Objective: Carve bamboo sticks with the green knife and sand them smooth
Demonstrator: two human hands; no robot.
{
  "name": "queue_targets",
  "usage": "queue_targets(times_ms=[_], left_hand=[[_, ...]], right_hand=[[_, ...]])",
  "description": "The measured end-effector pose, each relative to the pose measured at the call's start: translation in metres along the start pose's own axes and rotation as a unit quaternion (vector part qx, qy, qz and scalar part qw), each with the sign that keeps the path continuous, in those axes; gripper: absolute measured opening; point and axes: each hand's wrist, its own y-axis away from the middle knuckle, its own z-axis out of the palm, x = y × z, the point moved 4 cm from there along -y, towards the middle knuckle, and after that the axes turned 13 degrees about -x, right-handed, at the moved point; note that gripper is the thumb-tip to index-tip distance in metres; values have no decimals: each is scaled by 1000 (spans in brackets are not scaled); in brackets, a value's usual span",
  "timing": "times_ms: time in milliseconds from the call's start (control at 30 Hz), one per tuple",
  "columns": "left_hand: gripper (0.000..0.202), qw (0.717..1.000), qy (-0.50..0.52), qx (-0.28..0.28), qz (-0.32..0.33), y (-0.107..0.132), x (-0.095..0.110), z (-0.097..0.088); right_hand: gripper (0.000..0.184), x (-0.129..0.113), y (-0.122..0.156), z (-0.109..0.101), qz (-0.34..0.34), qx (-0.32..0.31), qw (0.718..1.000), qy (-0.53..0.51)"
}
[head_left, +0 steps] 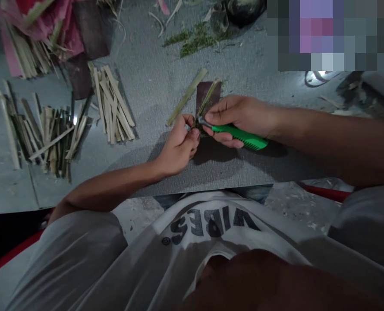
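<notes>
My left hand [180, 144] is closed, its thumb and fingers pinching the near end of a thin bamboo-like strip [209, 96] that points away from me. My right hand [229, 116] grips a green-handled cutter knife [243, 136], its grey front end against the strip close to my left fingertips. Fingers hide most of the blade. Beneath the strip lies a dark brown rectangular piece [202, 91], perhaps sandpaper. A wider pale green strip [187, 97] rests on the table just left of it.
Left of my hands lie a bundle of pale strips [112, 106] and a looser pile of darker strips [51, 134]. Pink plastic [72, 36] with more strips is at the back left. Green shavings [196, 41] lie behind my hands on the grey table [143, 86].
</notes>
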Motion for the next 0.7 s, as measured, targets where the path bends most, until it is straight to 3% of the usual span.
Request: queue_targets(times_ms=[100,267,433,700], left_hand=[[49,1000,7,-20,13,0,2,2],[56,999,28,-11,14,0,3,2],[53,1000,29,-3,11,-1,3,-2],[58,999,32,-28,24,-3,0,-3]], right_hand=[[50,-1,0,-2,-24,22,999,3],[60,2,0,-1,1,-23,1000,12],[61,0,0,-11,-54,52,996,58],[61,1,0,-3,-47,71,988,126]])
